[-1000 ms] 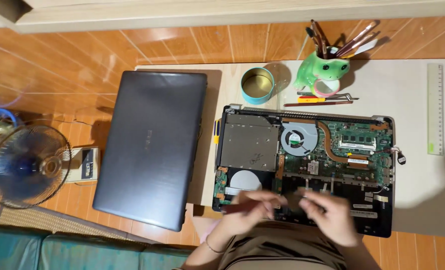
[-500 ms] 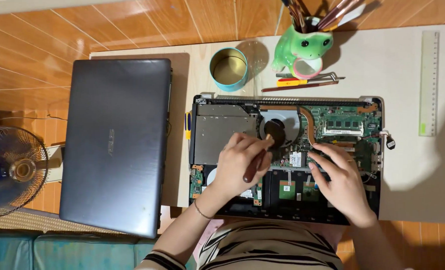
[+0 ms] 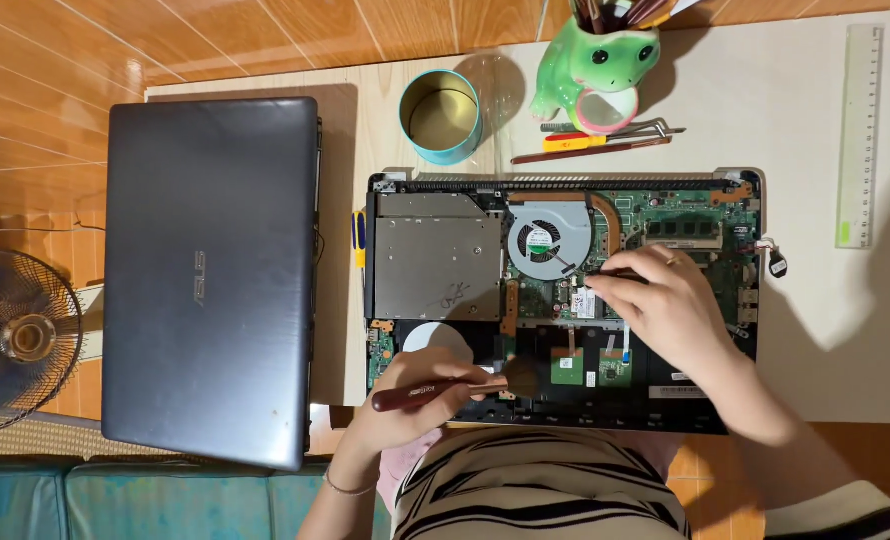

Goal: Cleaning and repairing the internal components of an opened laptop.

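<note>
1. Brush (image 3: pixel 445 388) work has shifted: the left hand (image 3: pixel 405 400), fingers closed round the dark red handle, now holds its bristles at the opened laptop's (image 3: pixel 565 300) near edge, no longer by the fan (image 3: pixel 548 238).
2. Right hand (image 3: pixel 665 305) has moved to the fan's 3 o'clock, fingers pinching a thin dark tool; its tip is hidden.
3. At 12 o'clock stand a teal tin (image 3: pixel 441 116) and frog pen holder (image 3: pixel 597 62).

A home — wooden floor (image 3: pixel 265 30), teal sofa (image 3: pixel 115 500), desk fan (image 3: pixel 15 335) and a frog-shaped pen holder (image 3: pixel 595 65).
</note>
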